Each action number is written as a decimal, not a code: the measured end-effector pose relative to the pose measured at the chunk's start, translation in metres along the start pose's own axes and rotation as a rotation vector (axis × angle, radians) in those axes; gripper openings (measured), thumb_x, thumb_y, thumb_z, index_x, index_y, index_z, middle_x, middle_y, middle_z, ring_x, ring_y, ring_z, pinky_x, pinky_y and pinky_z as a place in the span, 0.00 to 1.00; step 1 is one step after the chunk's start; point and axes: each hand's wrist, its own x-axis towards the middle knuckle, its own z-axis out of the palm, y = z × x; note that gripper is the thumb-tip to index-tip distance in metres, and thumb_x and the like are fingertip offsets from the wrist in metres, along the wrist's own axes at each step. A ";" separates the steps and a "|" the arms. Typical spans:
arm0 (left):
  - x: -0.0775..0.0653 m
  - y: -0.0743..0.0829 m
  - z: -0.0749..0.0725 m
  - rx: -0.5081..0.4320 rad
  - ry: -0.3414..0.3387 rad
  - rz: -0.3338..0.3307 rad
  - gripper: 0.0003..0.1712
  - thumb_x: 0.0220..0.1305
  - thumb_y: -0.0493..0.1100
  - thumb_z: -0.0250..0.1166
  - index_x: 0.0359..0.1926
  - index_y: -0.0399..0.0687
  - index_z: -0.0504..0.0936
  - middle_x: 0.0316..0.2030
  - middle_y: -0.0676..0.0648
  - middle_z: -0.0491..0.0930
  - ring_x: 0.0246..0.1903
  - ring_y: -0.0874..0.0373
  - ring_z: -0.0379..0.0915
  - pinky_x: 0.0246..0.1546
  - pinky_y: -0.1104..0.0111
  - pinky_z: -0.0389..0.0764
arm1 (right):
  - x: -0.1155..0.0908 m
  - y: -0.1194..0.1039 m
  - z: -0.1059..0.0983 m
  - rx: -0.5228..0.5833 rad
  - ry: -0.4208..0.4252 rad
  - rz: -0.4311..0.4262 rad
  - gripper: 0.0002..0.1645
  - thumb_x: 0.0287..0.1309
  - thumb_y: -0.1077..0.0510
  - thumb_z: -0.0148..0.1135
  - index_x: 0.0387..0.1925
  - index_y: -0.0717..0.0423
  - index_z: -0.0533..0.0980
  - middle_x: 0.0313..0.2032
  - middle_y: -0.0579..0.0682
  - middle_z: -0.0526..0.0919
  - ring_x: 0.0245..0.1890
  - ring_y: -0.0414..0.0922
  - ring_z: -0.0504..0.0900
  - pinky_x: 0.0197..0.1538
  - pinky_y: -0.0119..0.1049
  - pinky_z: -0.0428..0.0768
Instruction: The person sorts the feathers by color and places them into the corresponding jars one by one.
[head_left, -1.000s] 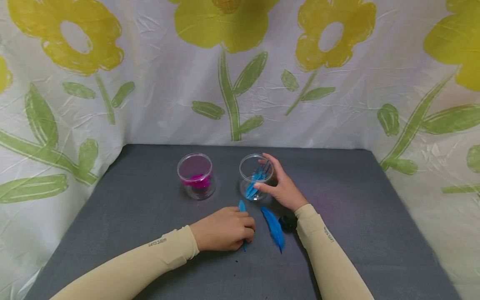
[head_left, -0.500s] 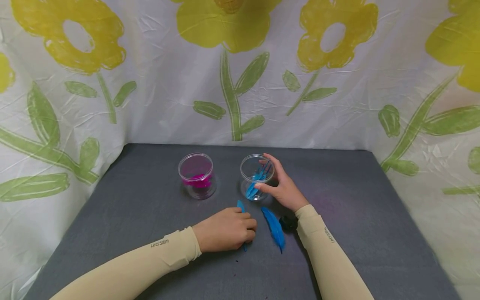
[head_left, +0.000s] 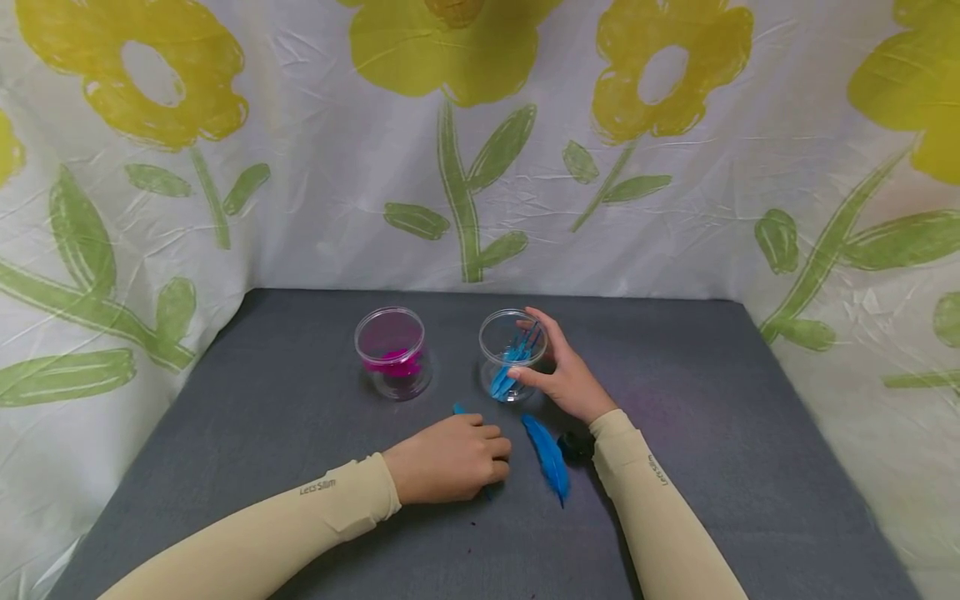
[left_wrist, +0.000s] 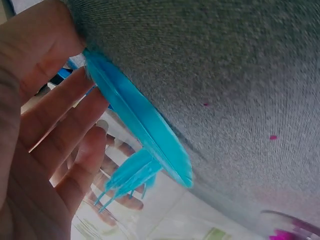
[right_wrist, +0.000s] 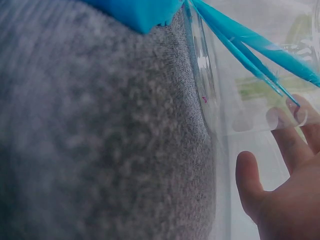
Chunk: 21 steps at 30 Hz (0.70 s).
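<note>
My left hand pinches a blue feather by its quill end, low over the table. In the left wrist view this feather extends out past the fingertips, while the other fingers are spread loosely. With thumb and fingers around its side, my right hand holds a clear round jar that stands on the table. Several blue feathers lean inside the jar, quills up. Another blue feather lies flat between the hands, in front of the jar.
To the left stands a second clear jar with magenta feathers inside. A small black object shows beside the right wrist. Dark grey cloth covers the table, and a flower-printed curtain hangs behind it.
The feather in my left hand has turned, its tip swinging leftward and now showing less above the knuckles. The right hand, both jars and the lying feather stay where they were.
</note>
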 end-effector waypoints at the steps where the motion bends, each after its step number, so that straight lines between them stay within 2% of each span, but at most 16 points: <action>1: 0.000 0.000 0.000 -0.007 0.007 -0.003 0.06 0.66 0.49 0.66 0.43 0.63 0.87 0.37 0.58 0.82 0.34 0.63 0.72 0.37 0.70 0.75 | -0.001 -0.005 -0.001 0.004 -0.005 -0.001 0.56 0.59 0.36 0.69 0.78 0.23 0.44 0.76 0.42 0.59 0.72 0.51 0.66 0.70 0.64 0.65; 7: -0.001 -0.005 -0.005 -0.022 0.044 -0.036 0.05 0.64 0.47 0.66 0.40 0.60 0.87 0.36 0.58 0.81 0.33 0.62 0.72 0.37 0.68 0.77 | -0.011 -0.036 -0.006 0.031 -0.038 -0.010 0.54 0.64 0.48 0.68 0.80 0.34 0.44 0.77 0.51 0.58 0.75 0.57 0.62 0.72 0.63 0.62; 14: -0.001 -0.018 -0.017 -0.097 0.095 -0.088 0.03 0.60 0.45 0.68 0.34 0.62 0.84 0.39 0.60 0.82 0.36 0.64 0.74 0.37 0.70 0.77 | -0.011 -0.036 -0.006 0.030 -0.040 -0.012 0.54 0.64 0.47 0.68 0.80 0.36 0.44 0.77 0.53 0.57 0.74 0.58 0.63 0.71 0.63 0.64; 21: -0.004 -0.035 -0.040 -0.260 0.176 -0.133 0.04 0.59 0.47 0.69 0.34 0.62 0.81 0.42 0.62 0.80 0.40 0.68 0.74 0.42 0.72 0.78 | -0.009 -0.030 -0.003 0.043 -0.046 -0.003 0.54 0.65 0.50 0.67 0.80 0.33 0.43 0.78 0.52 0.56 0.75 0.59 0.61 0.71 0.63 0.64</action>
